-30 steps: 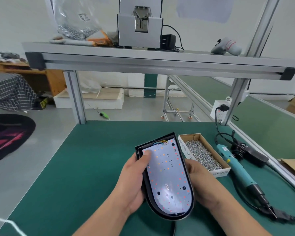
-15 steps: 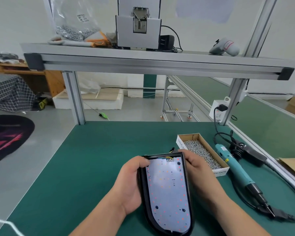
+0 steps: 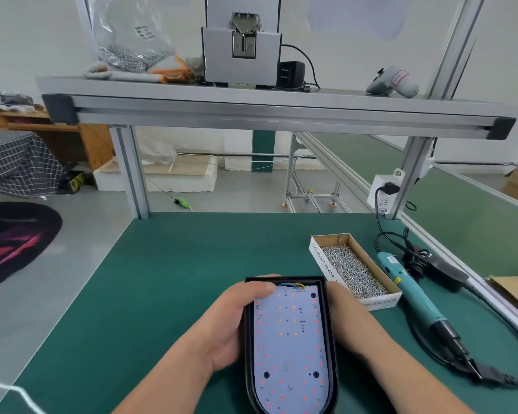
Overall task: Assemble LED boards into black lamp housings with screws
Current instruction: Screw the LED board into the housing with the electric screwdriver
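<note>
Found the housing (image 3: 330, 339) at the near edge of the table (image 3: 177, 279), a little right of the middle, open face up, rounded end toward the near edge. Could not tell whether resting on the table or lifted just off it. Saw the board (image 3: 287, 339) seated inside, with thin wires (image 3: 290, 285) at its far end. Could not tell whether any screw was in yet.

Kept the left grip (image 3: 234, 321) wrapped round the left wall, with the thumb pressed on the far left corner of the board and a fingertip hooked over the far wall. Kept the right grip (image 3: 349, 318) clasped against the right wall, with the fingers hidden beneath.

Judged the housing light and stiff, with smooth walls likely to slip in a loose hold. Judged the board thin, rigid and easily harmed at the small lamps and the wire joints. Thought it best taken by the outer walls, with a thumb only on bare margin, well off the wires.

Took the green table for a mat with some give and friction, steady enough to press a screw down on. Noted the box (image 3: 322, 264) of screws (image 3: 353, 271) just beyond the right grip, and the screwdriver (image 3: 410, 297) beside it toward the right edge, with its cord trailing to a socket (image 3: 385, 195) on the far right post. Noted a metal shelf (image 3: 251, 106) spanning the far edge overhead. Saw grey floor (image 3: 72, 249) and a dark rug (image 3: 12, 240) past the left edge.
</note>
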